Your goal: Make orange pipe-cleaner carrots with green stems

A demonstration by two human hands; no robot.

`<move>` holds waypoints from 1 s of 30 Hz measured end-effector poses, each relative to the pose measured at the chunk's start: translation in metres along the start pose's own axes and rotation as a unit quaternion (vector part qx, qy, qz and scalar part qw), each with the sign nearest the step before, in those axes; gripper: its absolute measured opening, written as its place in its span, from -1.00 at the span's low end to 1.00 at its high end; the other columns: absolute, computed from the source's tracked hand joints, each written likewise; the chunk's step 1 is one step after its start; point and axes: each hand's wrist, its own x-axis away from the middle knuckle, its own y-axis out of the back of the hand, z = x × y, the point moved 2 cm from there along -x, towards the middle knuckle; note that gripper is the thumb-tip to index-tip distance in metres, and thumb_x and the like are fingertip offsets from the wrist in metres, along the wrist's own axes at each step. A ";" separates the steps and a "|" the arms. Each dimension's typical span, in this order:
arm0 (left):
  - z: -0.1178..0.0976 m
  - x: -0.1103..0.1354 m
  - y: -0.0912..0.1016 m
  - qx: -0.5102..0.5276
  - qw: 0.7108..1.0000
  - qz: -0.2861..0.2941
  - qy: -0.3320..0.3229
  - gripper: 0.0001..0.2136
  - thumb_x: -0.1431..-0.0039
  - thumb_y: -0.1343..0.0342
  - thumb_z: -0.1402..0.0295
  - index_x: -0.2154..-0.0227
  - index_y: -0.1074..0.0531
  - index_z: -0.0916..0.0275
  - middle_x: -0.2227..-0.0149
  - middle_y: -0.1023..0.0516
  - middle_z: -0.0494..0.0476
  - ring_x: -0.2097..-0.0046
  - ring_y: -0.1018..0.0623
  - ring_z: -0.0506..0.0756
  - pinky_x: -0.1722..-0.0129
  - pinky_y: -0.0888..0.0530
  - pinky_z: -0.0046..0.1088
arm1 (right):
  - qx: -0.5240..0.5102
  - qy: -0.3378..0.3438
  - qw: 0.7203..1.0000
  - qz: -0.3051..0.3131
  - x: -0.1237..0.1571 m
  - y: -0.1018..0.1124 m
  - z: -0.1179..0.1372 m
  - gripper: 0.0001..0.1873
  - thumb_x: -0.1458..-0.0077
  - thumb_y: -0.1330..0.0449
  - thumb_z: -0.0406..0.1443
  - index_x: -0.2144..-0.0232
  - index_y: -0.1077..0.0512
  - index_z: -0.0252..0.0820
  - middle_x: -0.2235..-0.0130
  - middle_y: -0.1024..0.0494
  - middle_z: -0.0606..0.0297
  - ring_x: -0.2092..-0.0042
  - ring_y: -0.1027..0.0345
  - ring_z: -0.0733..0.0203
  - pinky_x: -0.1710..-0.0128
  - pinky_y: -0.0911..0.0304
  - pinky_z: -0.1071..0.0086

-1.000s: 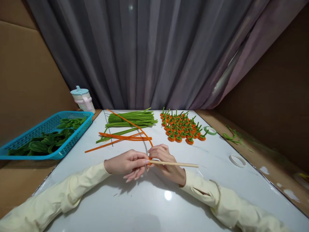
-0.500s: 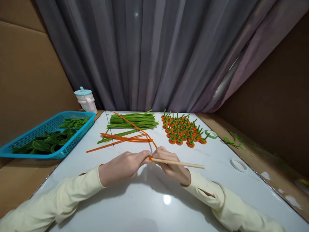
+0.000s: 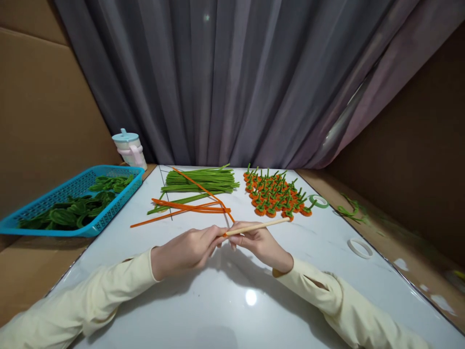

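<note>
Crosswise, and angled slightly toward the far right, the wooden stick (image 3: 261,226) has its left end between the two hands and its free end reaching out over the right one. The left hand (image 3: 191,248) is nearer the wrapped end: its thumb and fingers are pinched together there, just beside a small orange wrap (image 3: 225,235). The right hand (image 3: 260,240) lies along the stick's left half, fingers curled and narrow; whether it grips the wood, the strip or both, I cannot tell. From the far left, a long orange strip (image 3: 198,185) slants nearer and rightward, crossing over the green stems (image 3: 203,180), and goes out of sight behind the right hand, so it meets the stick's line at a marked angle. More orange strips (image 3: 189,207) lie on the counter (image 3: 214,300) just beyond the left hand, while finished-looking orange-and-green pieces (image 3: 274,194) stand beyond the right.
</note>
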 end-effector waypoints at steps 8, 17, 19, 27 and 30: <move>0.003 0.001 -0.002 -0.037 0.999 -0.025 0.003 -0.78 -0.28 0.25 0.38 0.17 -0.28 0.27 0.40 -0.48 0.12 0.46 -0.46 0.02 0.48 -0.32 -0.50 | -0.075 -0.087 0.993 -0.031 0.002 -0.010 0.002 -0.68 0.00 -0.20 -0.11 0.45 -0.45 -0.30 0.57 -0.36 0.37 0.55 -0.19 0.39 0.51 -0.18 0.46; 0.007 0.000 -0.006 -0.060 0.998 0.005 0.030 -0.77 -0.27 0.25 0.38 0.22 -0.30 0.27 0.37 -0.48 0.14 0.38 -0.50 0.07 0.42 -0.36 -0.48 | 0.217 -0.053 0.975 0.011 0.005 -0.009 0.019 -0.69 -0.16 -0.01 -0.29 0.59 -0.34 -0.26 0.67 -0.25 0.43 0.62 -0.04 0.42 0.59 0.00 0.51; 0.006 0.000 -0.006 -0.074 0.997 0.011 0.029 -0.76 -0.28 0.26 0.38 0.26 -0.32 0.27 0.40 -0.47 0.13 0.41 -0.48 0.06 0.44 -0.34 -0.48 | 0.334 0.013 0.942 0.002 0.008 -0.011 0.022 -0.70 -0.15 0.02 -0.39 0.61 -0.29 -0.24 0.65 -0.26 0.41 0.60 -0.07 0.40 0.57 0.00 0.50; 0.000 -0.003 0.003 -0.050 0.998 0.024 0.030 -0.78 -0.27 0.25 0.38 0.29 -0.31 0.26 0.43 -0.43 0.10 0.41 -0.45 0.05 0.44 -0.31 -0.48 | 0.644 0.240 0.725 0.052 0.019 -0.016 0.038 -0.74 -0.12 0.11 -0.53 0.41 -0.34 -0.30 0.50 -0.33 0.23 0.47 -0.14 0.22 0.47 -0.08 0.36; -0.003 -0.004 0.003 -0.043 0.998 0.041 0.030 -0.77 -0.28 0.26 0.39 0.34 -0.29 0.28 0.46 -0.40 0.09 0.45 -0.42 0.04 0.45 -0.28 -0.47 | 0.674 0.301 0.673 0.046 0.018 -0.013 0.045 -0.73 -0.19 0.08 -0.47 0.47 -0.35 -0.30 0.47 -0.36 0.20 0.44 -0.16 0.22 0.45 -0.08 0.33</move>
